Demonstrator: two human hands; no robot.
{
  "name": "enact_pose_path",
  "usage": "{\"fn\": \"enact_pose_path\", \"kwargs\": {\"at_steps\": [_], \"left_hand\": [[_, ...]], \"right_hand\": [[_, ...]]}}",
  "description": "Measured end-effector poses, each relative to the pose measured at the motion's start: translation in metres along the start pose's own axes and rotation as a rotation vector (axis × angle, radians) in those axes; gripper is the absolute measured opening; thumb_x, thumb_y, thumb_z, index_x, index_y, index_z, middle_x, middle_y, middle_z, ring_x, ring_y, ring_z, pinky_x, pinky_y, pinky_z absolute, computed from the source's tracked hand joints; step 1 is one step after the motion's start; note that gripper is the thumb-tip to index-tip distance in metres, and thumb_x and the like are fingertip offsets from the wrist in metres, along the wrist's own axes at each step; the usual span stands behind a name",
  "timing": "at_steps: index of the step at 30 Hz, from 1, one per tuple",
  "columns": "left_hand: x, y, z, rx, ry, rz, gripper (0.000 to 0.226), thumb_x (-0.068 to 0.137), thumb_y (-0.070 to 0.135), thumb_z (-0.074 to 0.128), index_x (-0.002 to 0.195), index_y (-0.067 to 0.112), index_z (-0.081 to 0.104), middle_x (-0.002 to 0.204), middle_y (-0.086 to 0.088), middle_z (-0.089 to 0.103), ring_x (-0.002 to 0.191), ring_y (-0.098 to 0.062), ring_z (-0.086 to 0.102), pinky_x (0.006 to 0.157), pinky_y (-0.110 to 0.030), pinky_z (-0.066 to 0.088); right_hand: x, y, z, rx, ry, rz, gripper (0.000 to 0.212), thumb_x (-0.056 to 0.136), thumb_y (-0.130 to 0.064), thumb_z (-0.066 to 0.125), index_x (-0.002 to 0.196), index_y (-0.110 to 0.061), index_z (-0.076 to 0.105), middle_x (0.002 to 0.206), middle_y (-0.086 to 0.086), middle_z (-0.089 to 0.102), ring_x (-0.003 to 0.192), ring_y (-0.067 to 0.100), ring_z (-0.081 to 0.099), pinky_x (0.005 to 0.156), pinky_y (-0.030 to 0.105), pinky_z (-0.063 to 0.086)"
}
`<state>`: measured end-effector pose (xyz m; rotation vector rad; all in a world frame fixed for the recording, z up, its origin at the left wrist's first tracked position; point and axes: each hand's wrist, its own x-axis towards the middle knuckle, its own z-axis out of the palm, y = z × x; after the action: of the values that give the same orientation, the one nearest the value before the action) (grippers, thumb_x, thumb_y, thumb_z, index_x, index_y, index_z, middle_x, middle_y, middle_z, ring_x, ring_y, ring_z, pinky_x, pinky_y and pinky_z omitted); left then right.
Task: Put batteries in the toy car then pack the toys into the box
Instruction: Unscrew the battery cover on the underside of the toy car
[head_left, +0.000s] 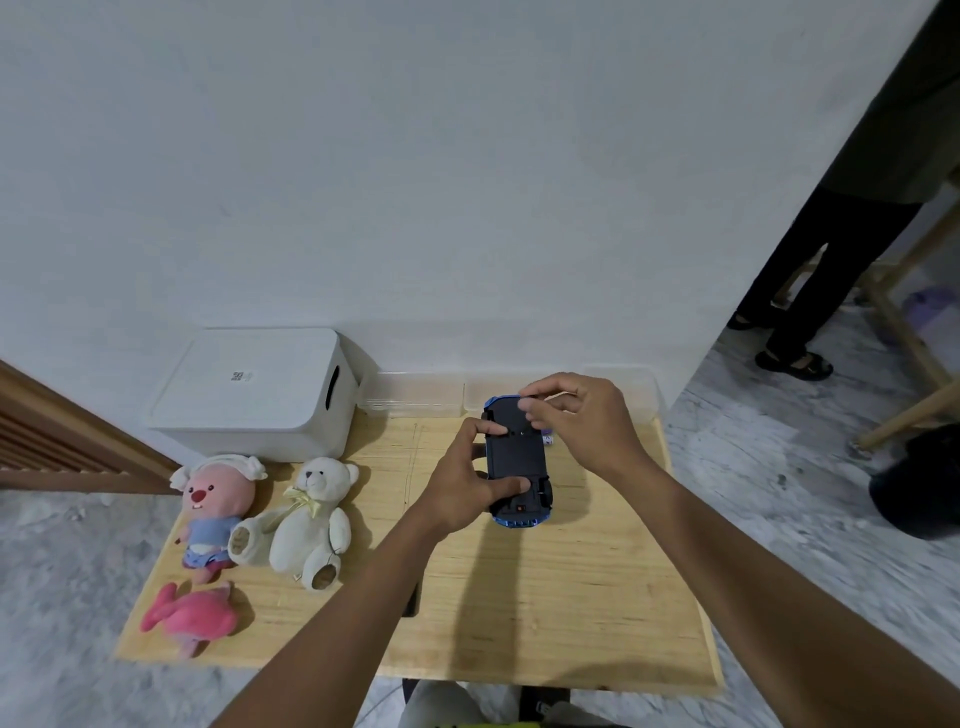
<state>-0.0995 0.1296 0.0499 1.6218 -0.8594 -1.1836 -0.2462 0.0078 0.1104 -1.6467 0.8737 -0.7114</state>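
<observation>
Presently, the toy car (518, 460) is held underside-up above the wooden table (571, 597), at about one o'clock from the table's centre. The left hand (467, 483) grips its left flank, thumb across the chassis, evidently to steady it. The right hand (576, 415) pinches at the far end of the underside; whether it holds a battery cannot be determined. Three plush toys (306, 519) lie at nine o'clock. The white box (260, 389) stands at eleven o'clock, lid on; packing appears not begun.

I see a home room: plush toys (291, 519) at 9 o'clock on a low wooden table (571, 597), marble-patterned floor (753, 467), white wall (415, 182).
</observation>
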Motion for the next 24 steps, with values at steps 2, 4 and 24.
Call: {"fn": "enact_pose_path", "kwargs": {"at_steps": [2, 4, 24], "left_hand": [[0.0002, 0.0001, -0.0009, 0.019, -0.004, 0.011, 0.061, 0.075, 0.014, 0.090, 0.118, 0.034, 0.051, 0.122, -0.005, 0.062, 0.109, -0.033, 0.067, 0.076, -0.048, 0.064], [0.0001, 0.0010, -0.0007, 0.019, -0.003, 0.010, 0.061, 0.075, 0.014, 0.090, 0.118, 0.033, 0.051, 0.122, -0.005, 0.062, 0.109, -0.032, 0.067, 0.076, -0.048, 0.064], [0.0009, 0.0089, -0.0019, 0.010, -0.013, -0.004, 0.062, 0.078, 0.010, 0.088, 0.122, 0.027, 0.048, 0.123, -0.006, 0.060, 0.106, -0.033, 0.069, 0.074, -0.042, 0.064]], "right_hand": [[0.0006, 0.0000, 0.0002, -0.021, -0.009, -0.018, 0.010, 0.090, -0.011, 0.074, 0.099, -0.015, 0.078, 0.093, -0.004, 0.077, 0.078, 0.012, 0.076, 0.074, 0.025, 0.062], [0.0000, -0.0011, 0.0005, -0.068, -0.025, -0.030, 0.013, 0.091, -0.013, 0.072, 0.100, -0.020, 0.078, 0.094, -0.010, 0.077, 0.078, 0.009, 0.075, 0.071, 0.024, 0.060], [0.0056, -0.0008, 0.0000, -0.058, -0.009, -0.013, 0.007, 0.086, -0.017, 0.078, 0.089, -0.022, 0.075, 0.097, -0.009, 0.074, 0.078, 0.014, 0.075, 0.077, 0.040, 0.062]]}}
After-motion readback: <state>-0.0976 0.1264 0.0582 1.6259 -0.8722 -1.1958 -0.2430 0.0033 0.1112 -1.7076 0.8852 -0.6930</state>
